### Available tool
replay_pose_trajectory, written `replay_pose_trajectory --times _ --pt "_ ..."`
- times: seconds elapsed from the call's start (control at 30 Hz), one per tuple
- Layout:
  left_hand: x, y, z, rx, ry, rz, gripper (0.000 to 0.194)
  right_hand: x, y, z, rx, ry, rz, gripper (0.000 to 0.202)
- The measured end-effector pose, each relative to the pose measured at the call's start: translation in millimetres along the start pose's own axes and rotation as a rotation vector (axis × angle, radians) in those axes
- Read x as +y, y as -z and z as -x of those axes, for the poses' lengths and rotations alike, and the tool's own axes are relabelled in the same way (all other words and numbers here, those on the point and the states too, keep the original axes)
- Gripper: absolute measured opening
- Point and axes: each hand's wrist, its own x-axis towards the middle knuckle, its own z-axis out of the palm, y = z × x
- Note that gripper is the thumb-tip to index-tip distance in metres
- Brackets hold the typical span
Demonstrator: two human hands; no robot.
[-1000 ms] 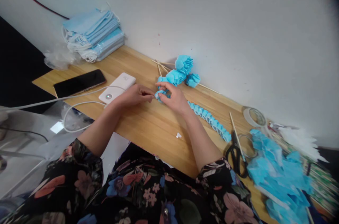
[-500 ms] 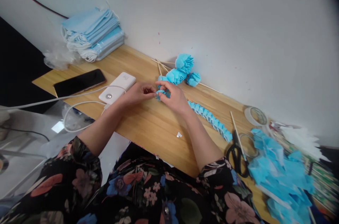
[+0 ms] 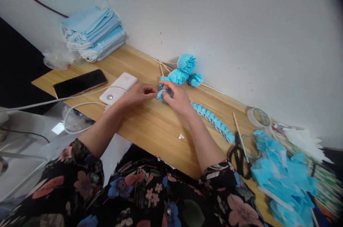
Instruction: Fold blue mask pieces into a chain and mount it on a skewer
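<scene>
My right hand [image 3: 178, 99] curls over the near end of a pleated blue strip [image 3: 213, 119], which looks like mask fabric or crepe paper. Its thumb and fingers grip that end, and the rest trails under the wrist across the table to the right. From the left, my left hand [image 3: 142, 93] pinches at the loose edge of the same end, fingertips pressed together. Part of the strip is hidden by the right hand. Just behind the hands lie blue handmade flowers [image 3: 187, 63] on thin wooden sticks [image 3: 164, 65].
A power bank [image 3: 118, 89] with a white cable and a phone [image 3: 80, 83] lie at left, before stacked face masks [image 3: 93, 32]. Scissors [image 3: 238, 159], a tape roll [image 3: 258, 117] and crumpled blue sheets [image 3: 284, 173] are at right. A white scrap [image 3: 181, 136] lies near the right forearm.
My left hand has shifted very slightly left, and the right index finger has lifted a little. The strip's end shows somewhat more between the hands.
</scene>
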Motion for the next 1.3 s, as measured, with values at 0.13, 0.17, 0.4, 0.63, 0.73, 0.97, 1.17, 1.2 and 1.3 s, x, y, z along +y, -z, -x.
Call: replay_pose_trajectory --times 0.13,0.17,0.4,0.63,0.73,0.97,1.17,1.2,1.3 --pt "2 1.3 2 0.03 0.018 -0.011 0.023 -12 8 -1 0.068 0.059 0.148 0.018" --pt "3 1.5 2 0.033 0.022 -0.008 0.023 -16 9 -1 0.069 0.06 0.19 0.013" --pt "3 3.0 2 0.01 0.016 -0.005 0.023 -24 7 0 -0.063 0.017 0.263 0.015" --pt "0 2.1 1 -0.013 0.015 -0.021 0.024 -25 5 0 -0.1 -0.019 0.268 0.009" --pt "2 1.8 1 -0.01 0.0 -0.021 0.024 -26 5 0 -0.102 -0.022 0.264 0.01" --pt "5 3.2 3 0.008 -0.003 -0.028 0.022 -18 4 -1 -0.106 -0.022 0.174 0.014" --pt "5 3.0 2 0.022 -0.001 -0.05 0.023 -14 5 -1 -0.101 -0.012 0.147 0.015" --pt "5 2.9 2 0.024 -0.002 -0.057 0.023 -15 6 -1 -0.106 -0.005 0.145 0.015" --pt "3 2.9 2 0.022 -0.001 -0.075 0.023 -19 6 0 -0.11 0.011 0.178 0.012"
